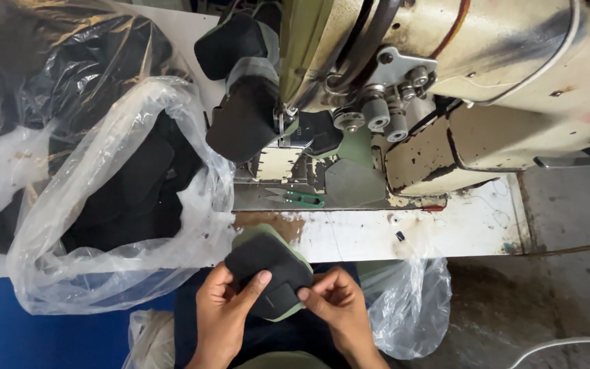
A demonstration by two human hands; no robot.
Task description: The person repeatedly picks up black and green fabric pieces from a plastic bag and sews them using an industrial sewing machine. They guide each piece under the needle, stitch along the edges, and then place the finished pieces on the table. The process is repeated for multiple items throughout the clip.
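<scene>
White worn table [404, 236], concrete floor [554, 287]

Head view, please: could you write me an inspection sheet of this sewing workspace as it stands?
Surface: white worktable, worn, with rust-brown stains near its front edge.
Job's things: black padded piece with green backing, held over the lap; similar black pieces hang at the sewing machine.
Clutter: clear plastic bag of black pieces on the table; green-handled thread snips on the machine bed; another clear bag below the table edge.
Grippers: left hand and right hand both pinch the padded piece, thumbs on top.
Cables: a white cable on the floor at lower right.
Surroundings: grey concrete floor; blue surface at lower left.
</scene>
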